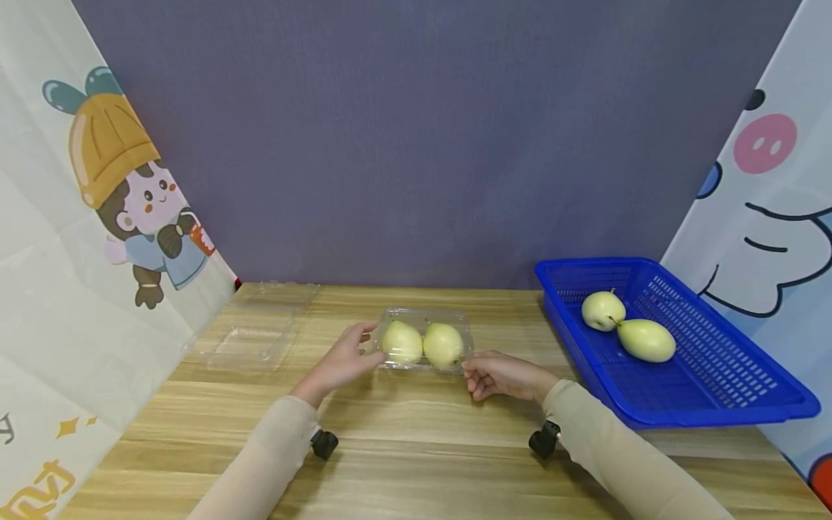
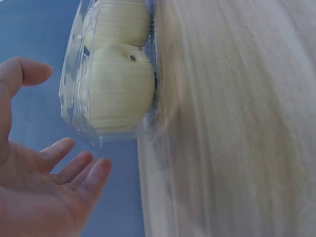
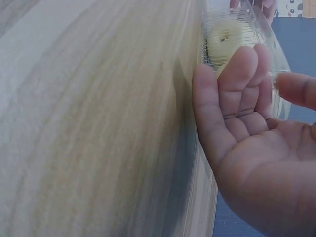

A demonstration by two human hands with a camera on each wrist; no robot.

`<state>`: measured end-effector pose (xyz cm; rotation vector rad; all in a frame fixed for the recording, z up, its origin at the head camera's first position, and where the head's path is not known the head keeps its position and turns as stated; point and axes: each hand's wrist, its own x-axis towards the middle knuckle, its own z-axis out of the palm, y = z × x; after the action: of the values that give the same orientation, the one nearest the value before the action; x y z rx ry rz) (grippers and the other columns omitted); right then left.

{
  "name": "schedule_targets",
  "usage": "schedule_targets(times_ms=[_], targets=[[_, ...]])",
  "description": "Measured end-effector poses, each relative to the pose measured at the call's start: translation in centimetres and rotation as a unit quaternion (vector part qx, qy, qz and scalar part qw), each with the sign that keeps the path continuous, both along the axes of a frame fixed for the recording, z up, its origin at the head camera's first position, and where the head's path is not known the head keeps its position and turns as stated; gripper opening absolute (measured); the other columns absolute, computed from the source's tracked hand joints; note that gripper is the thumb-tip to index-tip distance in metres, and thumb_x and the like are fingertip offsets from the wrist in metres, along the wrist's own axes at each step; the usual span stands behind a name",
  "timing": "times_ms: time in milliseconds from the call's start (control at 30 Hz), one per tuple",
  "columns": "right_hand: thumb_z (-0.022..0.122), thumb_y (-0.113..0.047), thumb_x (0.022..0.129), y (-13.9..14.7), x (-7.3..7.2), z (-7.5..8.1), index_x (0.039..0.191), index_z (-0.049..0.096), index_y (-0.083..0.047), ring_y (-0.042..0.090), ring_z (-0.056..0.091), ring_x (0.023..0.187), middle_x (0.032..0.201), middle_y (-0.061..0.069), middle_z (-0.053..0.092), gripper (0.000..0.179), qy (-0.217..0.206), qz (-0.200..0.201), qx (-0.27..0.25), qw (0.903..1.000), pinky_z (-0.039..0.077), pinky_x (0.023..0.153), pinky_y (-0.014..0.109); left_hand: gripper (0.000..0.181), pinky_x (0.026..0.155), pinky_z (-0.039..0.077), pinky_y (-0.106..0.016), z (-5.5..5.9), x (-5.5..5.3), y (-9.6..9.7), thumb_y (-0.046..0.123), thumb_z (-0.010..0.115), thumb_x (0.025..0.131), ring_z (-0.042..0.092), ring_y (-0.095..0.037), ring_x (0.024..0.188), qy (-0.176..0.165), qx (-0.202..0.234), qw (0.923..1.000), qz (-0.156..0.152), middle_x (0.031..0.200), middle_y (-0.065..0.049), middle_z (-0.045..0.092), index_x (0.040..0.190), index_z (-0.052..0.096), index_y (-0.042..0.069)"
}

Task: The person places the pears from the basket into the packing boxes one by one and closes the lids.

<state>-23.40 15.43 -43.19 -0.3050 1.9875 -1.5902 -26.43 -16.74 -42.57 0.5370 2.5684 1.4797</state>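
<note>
A clear plastic clamshell box sits mid-table with its lid down over two pale yellow pears, a left pear and a right pear. My left hand is at the box's left end, fingers loosely spread. The left wrist view shows a gap between those fingers and the plastic. At the front right corner, my right hand has its fingers curled. Thumb and index finger pinch the box edge there, seen in the right wrist view; the exact contact is partly hidden by the fingers.
A blue plastic basket stands at the right, holding a round pear and a longer pear. Another clear clamshell box lies unfolded at the table's left. A grey-blue panel rises behind the wooden table.
</note>
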Motion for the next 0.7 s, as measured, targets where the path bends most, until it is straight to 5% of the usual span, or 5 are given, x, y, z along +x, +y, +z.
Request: schedule_targets(times_ms=[400, 700], targets=[[0.046, -0.018, 0.105, 0.0, -0.1, -0.1, 0.095, 0.054, 0.000, 0.013, 0.058, 0.070, 0.081, 0.003, 0.059, 0.022, -0.004, 0.006, -0.001, 1.0000, 0.056, 0.070, 0.027, 0.096, 0.110, 0.032, -0.064, 1.0, 0.2, 2.1, 0.036, 0.084, 0.080, 0.034, -0.042, 0.140, 0.099, -0.087, 0.9910, -0.021, 0.159, -0.020, 0.027, 0.154, 0.033, 0.003], [0.046, -0.019, 0.105, 0.1, -0.1, -0.1, 0.095, 0.054, -0.001, 0.012, 0.058, 0.070, 0.080, 0.003, 0.059, 0.022, -0.002, 0.002, 0.000, 1.0000, 0.056, 0.070, 0.027, 0.095, 0.111, 0.035, -0.059, 0.6, -0.1, 2.5, 0.036, 0.085, 0.080, 0.039, -0.042, 0.137, 0.112, -0.114, 0.9871, -0.014, 0.158, -0.020, 0.029, 0.152, 0.036, -0.001]])
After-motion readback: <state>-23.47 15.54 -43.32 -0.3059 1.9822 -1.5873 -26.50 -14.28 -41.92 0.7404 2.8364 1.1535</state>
